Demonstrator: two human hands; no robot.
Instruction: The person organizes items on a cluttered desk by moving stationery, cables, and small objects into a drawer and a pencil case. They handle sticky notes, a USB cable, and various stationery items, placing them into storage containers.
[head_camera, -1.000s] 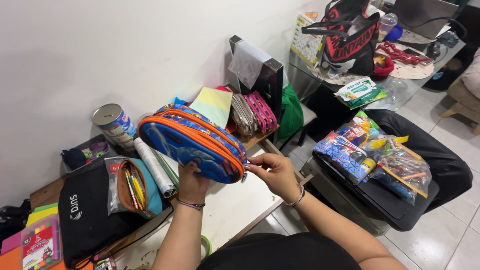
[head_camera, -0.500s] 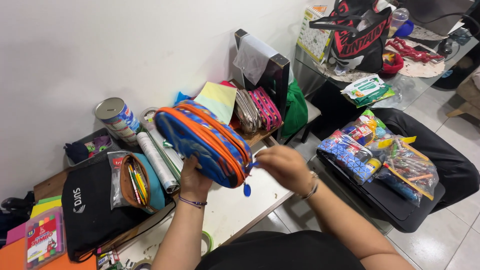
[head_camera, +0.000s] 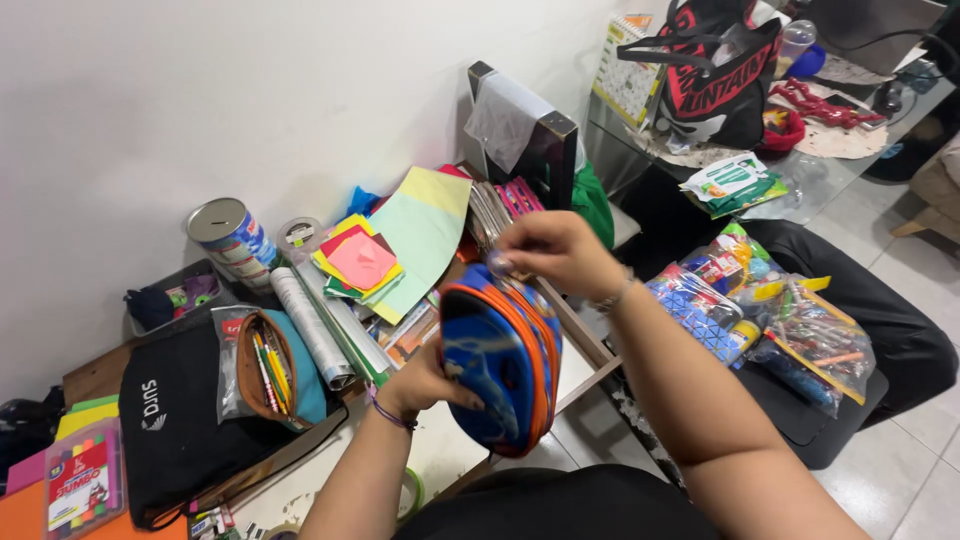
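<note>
Zippered pencil case (head_camera: 500, 355), blue with orange trim, stands on end above the tabletop (head_camera: 445, 440) edge — my left hand (head_camera: 430, 385) cups its side to brace it. My right hand (head_camera: 555, 250) pinches the zip pull at its top, a narrow grip, so the zip runs against that hold.

The blue oval fabric pencil case with orange zipper bands (head_camera: 500, 360) stood on end, tilted, above the table edge, gripped from below, its zipper pull pinched at top.
</note>
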